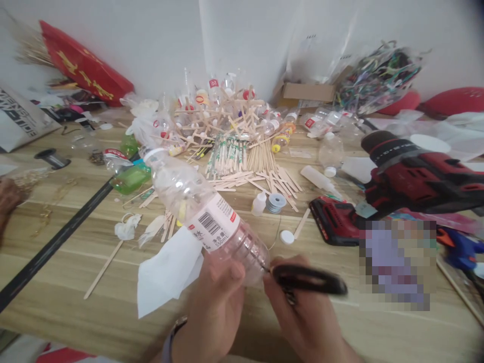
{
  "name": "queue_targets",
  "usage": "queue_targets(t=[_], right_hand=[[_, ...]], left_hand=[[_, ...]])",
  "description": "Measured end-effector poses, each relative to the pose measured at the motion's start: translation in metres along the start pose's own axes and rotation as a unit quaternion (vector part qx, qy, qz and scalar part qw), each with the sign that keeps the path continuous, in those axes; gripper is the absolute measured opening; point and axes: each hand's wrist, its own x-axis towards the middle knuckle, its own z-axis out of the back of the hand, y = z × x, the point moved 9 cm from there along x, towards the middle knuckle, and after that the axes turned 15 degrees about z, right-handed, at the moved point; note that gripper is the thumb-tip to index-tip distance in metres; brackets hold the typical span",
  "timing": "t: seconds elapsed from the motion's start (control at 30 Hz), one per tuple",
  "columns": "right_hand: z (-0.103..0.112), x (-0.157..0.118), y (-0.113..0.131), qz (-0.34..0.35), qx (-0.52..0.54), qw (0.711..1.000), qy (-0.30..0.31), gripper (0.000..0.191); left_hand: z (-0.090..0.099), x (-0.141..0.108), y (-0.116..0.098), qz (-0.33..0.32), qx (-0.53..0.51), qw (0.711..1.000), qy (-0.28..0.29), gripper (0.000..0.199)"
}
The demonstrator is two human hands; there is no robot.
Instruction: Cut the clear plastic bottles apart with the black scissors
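A clear plastic bottle point(189, 194) with a white and pink label is held tilted, its cap end up and to the left. My left hand point(219, 297) is closed round its lower part. Near the bottle's base, my right hand point(302, 307) grips a dark-handled tool point(310, 279), blurred, whose thin tip meets or nearly meets the bottle wall. Whether the tip has pierced the plastic cannot be made out. Beneath the bottle lies a white paper sheet point(166, 272).
A red and black drill point(419, 176) stands at the right. Wooden sticks point(260, 156) and many bottles fill the back. A wire spool point(277, 202) and small dropper bottle point(259, 203) lie mid-table. Another person's hand point(9, 196) shows at the left edge.
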Motion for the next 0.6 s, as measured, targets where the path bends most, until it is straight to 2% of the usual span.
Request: queue_targets(t=[0.07, 0.1, 0.17, 0.27, 0.3, 0.37, 0.43, 0.5, 0.57, 0.6], right_hand=[[0.003, -0.002, 0.016, 0.113, -0.065, 0.992, 0.000, 0.004], [0.003, -0.004, 0.021, 0.142, -0.073, 0.987, 0.002, 0.007], [0.003, -0.004, 0.024, 0.156, -0.080, 0.984, 0.015, 0.011], [0.002, 0.000, 0.020, 0.095, -0.062, 0.993, 0.021, 0.006], [0.002, 0.000, 0.014, 0.045, -0.040, 0.998, 0.023, 0.005], [-0.006, -0.002, -0.001, -0.083, 0.055, 0.994, 0.042, 0.016], [-0.022, -0.008, -0.009, -0.202, 0.215, 0.953, 0.072, 0.029], [-0.039, -0.012, -0.008, -0.288, 0.370, 0.877, 0.099, 0.038], [-0.047, -0.014, -0.004, -0.343, 0.458, 0.813, 0.106, 0.043], [-0.049, -0.014, -0.004, -0.358, 0.479, 0.794, 0.105, 0.044]], left_hand=[[0.001, 0.001, 0.004, 0.015, 0.007, 1.000, 0.002, 0.051], [0.002, 0.001, 0.006, 0.021, 0.009, 1.000, -0.001, 0.051], [0.005, 0.001, 0.006, 0.022, 0.007, 1.000, -0.009, 0.047], [0.006, 0.000, 0.003, 0.002, 0.010, 1.000, -0.001, 0.045], [0.005, 0.000, 0.002, -0.004, 0.016, 1.000, 0.006, 0.046], [0.004, 0.000, 0.001, -0.007, 0.033, 0.999, 0.024, 0.046], [0.001, 0.001, 0.002, -0.004, 0.043, 0.998, 0.046, 0.046], [-0.001, 0.003, 0.004, 0.004, 0.041, 0.997, 0.064, 0.045], [-0.003, 0.004, 0.005, 0.003, 0.030, 0.997, 0.076, 0.046], [-0.004, 0.005, 0.005, 0.003, 0.026, 0.997, 0.079, 0.047]])
